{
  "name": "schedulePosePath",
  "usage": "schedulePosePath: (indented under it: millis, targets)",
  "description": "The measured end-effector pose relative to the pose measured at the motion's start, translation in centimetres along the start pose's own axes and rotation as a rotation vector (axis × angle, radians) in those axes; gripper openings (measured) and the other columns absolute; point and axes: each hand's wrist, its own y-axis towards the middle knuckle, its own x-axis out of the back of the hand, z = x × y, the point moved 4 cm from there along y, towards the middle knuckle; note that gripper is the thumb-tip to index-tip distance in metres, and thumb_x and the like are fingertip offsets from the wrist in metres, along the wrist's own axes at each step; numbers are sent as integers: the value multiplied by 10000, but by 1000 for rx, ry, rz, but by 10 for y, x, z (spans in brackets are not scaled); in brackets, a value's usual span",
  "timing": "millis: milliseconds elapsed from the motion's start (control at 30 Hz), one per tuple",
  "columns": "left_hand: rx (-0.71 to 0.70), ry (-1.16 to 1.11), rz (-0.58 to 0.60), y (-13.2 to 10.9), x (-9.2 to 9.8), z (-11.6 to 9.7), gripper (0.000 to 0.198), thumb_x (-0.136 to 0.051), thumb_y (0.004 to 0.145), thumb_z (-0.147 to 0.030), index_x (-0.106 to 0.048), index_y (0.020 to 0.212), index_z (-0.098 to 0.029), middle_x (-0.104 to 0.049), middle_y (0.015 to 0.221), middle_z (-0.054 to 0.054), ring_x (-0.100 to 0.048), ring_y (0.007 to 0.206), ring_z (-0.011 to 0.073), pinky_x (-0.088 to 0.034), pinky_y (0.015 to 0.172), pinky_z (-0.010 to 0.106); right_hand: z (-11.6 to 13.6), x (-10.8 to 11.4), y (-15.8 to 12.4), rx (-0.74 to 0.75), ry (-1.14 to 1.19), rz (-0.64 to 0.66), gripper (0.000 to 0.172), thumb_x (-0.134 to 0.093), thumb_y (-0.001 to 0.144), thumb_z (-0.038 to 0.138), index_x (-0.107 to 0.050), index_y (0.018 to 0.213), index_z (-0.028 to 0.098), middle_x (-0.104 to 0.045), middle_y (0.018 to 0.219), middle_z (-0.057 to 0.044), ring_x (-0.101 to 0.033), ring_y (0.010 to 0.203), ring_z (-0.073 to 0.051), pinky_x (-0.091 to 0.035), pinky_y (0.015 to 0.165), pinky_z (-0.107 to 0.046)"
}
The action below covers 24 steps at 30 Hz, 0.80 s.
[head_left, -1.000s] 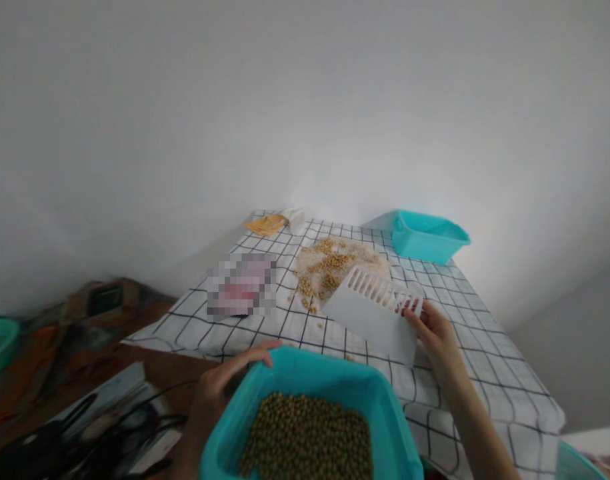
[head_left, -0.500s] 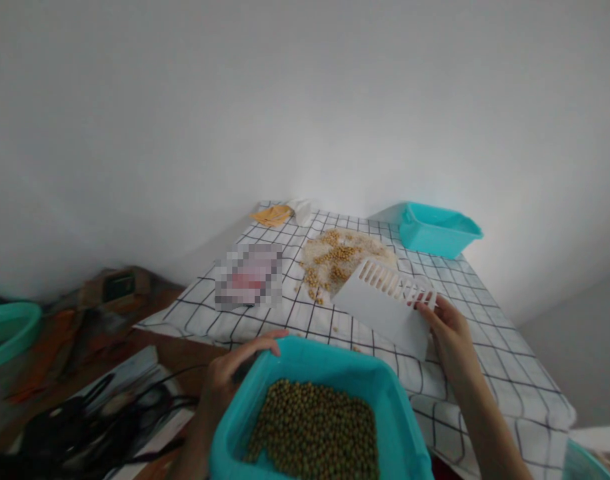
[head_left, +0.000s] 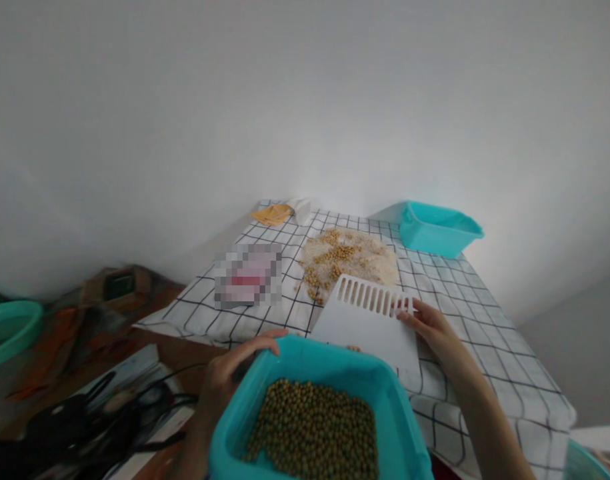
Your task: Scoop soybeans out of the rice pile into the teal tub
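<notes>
My left hand (head_left: 237,377) grips the left rim of a turquoise tub (head_left: 385,393) filled with green peas (head_left: 315,430), held in front of me at the table's near edge. My right hand (head_left: 427,327) pinches the slotted end of a white plastic scraper board (head_left: 365,327). The board lies low over the checked tablecloth (head_left: 465,313), its plain edge close to the tub's far rim. Beyond the board a pile of yellow beans mixed with rice (head_left: 347,260) is spread on the cloth.
A second turquoise tub (head_left: 437,230) stands at the table's far right corner. An orange packet (head_left: 272,215) and a white cup (head_left: 301,210) sit at the far edge, a blurred pink item (head_left: 248,275) at the left. Cables and clutter (head_left: 79,420) lie lower left, a green bowl (head_left: 7,330) far left.
My right hand has pulled the white board back from the bean pile and lowered it toward the near tub. My left hand keeps its hold on the tub's rim.
</notes>
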Motion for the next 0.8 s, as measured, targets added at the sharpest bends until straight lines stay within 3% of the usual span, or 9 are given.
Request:
schedulePosePath:
  millis: [167,333,500,800]
  targets:
    - [10,0,-14,-1,0,-1,188,-666,827,-219,-795,950,-276,-853,1259,6,-818,1112,214,-607,923,204,7,-4,-3,-7,32,-3,352,-914,742,515,-823,936,235,-862,936,-75,-797,743,-238,-614,647,-304]
    - [16,13,9,1,1,-1,185,-664,815,-239,-795,942,-272,-853,1258,19,-813,1147,251,-624,952,247,5,-1,-8,14,59,-45,323,-898,758,488,-838,942,230,-861,931,-70,-788,723,-237,-605,615,-303]
    - [19,92,-7,3,-1,-7,194,-627,779,-255,-773,907,-246,-859,1233,57,-820,1117,309,-648,930,312,-2,9,-6,61,59,-112,344,-887,783,484,-838,1008,229,-860,1022,-89,-798,808,-271,-618,690,-346]
    - [13,97,-28,1,-3,-11,176,-620,805,-265,-770,896,-246,-867,1192,49,-811,1123,298,-630,944,287,-2,9,-5,66,-6,-135,347,-913,762,529,-811,919,237,-853,977,-84,-790,837,-288,-618,722,-364]
